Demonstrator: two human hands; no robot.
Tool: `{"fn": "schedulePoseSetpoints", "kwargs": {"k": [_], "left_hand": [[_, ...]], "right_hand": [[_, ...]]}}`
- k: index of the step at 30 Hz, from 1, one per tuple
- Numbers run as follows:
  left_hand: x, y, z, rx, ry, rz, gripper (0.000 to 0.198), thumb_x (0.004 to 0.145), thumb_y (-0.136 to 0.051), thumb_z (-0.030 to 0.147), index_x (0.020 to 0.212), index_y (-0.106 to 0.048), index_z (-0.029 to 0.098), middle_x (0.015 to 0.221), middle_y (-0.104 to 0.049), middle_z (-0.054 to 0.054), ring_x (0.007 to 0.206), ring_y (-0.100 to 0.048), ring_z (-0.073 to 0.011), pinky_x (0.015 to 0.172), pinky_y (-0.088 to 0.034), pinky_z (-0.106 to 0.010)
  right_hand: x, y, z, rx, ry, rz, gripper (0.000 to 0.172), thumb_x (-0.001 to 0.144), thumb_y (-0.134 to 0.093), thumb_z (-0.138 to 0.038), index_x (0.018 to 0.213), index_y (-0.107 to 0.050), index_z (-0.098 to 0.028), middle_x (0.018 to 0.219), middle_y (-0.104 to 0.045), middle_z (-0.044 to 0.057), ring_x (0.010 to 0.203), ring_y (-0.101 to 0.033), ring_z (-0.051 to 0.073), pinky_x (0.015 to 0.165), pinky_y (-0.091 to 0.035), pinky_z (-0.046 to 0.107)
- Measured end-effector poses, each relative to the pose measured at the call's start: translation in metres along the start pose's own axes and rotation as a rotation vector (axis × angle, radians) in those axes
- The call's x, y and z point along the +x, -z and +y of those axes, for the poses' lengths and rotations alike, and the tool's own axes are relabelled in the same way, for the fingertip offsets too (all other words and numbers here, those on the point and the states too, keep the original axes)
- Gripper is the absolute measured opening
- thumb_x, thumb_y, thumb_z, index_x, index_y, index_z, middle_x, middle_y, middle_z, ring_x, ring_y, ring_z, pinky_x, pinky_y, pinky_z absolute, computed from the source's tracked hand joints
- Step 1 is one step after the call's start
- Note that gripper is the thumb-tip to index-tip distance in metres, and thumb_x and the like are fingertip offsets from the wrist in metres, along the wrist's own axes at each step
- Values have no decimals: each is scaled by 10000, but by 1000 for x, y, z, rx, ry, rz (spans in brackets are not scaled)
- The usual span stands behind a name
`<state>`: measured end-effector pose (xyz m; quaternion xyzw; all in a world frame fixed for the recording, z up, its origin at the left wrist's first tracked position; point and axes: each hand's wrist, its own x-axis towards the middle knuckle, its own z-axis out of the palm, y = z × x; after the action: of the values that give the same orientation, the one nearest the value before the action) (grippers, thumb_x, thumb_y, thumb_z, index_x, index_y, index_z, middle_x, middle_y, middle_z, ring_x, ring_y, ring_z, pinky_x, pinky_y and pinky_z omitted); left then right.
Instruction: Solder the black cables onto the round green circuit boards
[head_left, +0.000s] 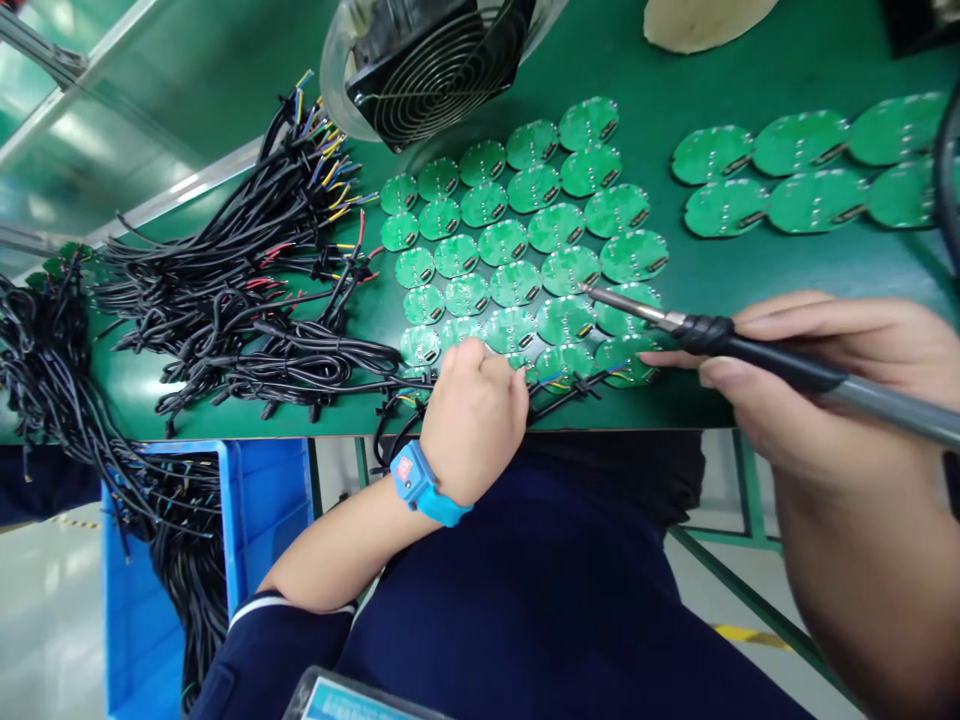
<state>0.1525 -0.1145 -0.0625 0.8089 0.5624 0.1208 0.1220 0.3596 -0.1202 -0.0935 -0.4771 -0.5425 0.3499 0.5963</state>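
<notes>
Head view: a green bench fills most of the upper half, seen from above. Black cables lie heaped on it from nine to ten o'clock, many ending in bare coloured leads. At eight o'clock, beside and below the bench edge, stands a blue bin with more such cables hanging into it. Just off the middle toward twelve o'clock, rounded green circuit boards are laid out in close rows; a second, smaller board group sits at two o'clock. Beyond the main rows, at twelve o'clock, is a black fan with a wire guard.

At three o'clock the right hand is closed, pen-fashion, around the dark grip of a soldering iron. The iron points toward nine o'clock, its tip over a board in the main rows; whether it touches, I cannot tell. Close to the middle at six o'clock, the left hand is curled nearly into a fist above the nearest boards; its fingertips are hidden, so any hold is unclear. Its wrist wears a blue watch. Thin coloured wires show at four o'clock, over the nearest boards.
</notes>
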Motion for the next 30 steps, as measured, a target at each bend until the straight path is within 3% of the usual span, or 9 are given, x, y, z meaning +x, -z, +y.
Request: {"fn": "schedulePoseSetpoints", "kwargs": {"k": [7,11,13,16,19,22,25,30], "left_hand": [[-5,2,0,-65,-51,29,241,911,-440,203,693,-528,147,751,-503,-66,750,-496,-190,748,-476,-374],[-7,23,-7,-141,-63,23,198,931,-407,192,863,-580,121,855,-557,-86,826,-545,-168,791,-491,-316],[2,40,-22,-118,-37,90,177,919,-447,196,967,-590,104,917,-593,-98,874,-569,-161,818,-488,-290],[29,67,-59,83,102,233,163,881,-518,210,926,-637,108,907,-641,-97,899,-586,-190,840,-470,-319],[63,83,-98,217,283,161,141,840,-569,217,859,-684,138,880,-668,-84,857,-604,-210,814,-460,-338],[84,83,-115,235,334,57,138,817,-593,241,784,-692,151,823,-667,-72,784,-601,-200,769,-459,-322],[89,72,-110,301,305,57,168,815,-592,265,737,-680,146,806,-646,-88,769,-585,-209,749,-453,-329],[93,54,-105,475,295,18,140,794,-564,169,776,-673,82,897,-594,-169,944,-546,-320,765,-438,-406]], "right_hand": [[-10,-2,-1,-182,-34,39,324,678,-767,-217,979,-659,-265,858,-635,36,726,-651,210,571,-530,357],[-10,-3,-3,-191,-157,109,283,666,-775,-287,929,-672,-274,851,-632,47,683,-651,216,559,-541,372],[-11,-3,-2,-172,-259,121,293,645,-787,-324,912,-676,-279,842,-631,59,687,-655,237,539,-539,381],[-13,-2,5,-169,-296,134,319,622,-794,-379,904,-669,-300,882,-633,75,716,-657,266,521,-527,402],[-15,-2,10,-183,-261,160,328,598,-802,-398,881,-664,-306,899,-629,81,708,-654,272,520,-528,420],[-16,-3,7,-198,-276,151,344,593,-793,-422,892,-662,-314,889,-625,82,712,-648,291,549,-532,471],[-15,-7,-2,-224,-270,159,310,609,-778,-419,881,-666,-323,872,-622,73,712,-646,289,581,-537,493],[-10,-11,-15,-209,-252,145,232,670,-753,-346,883,-666,-314,861,-617,59,691,-650,236,587,-564,420]]}}
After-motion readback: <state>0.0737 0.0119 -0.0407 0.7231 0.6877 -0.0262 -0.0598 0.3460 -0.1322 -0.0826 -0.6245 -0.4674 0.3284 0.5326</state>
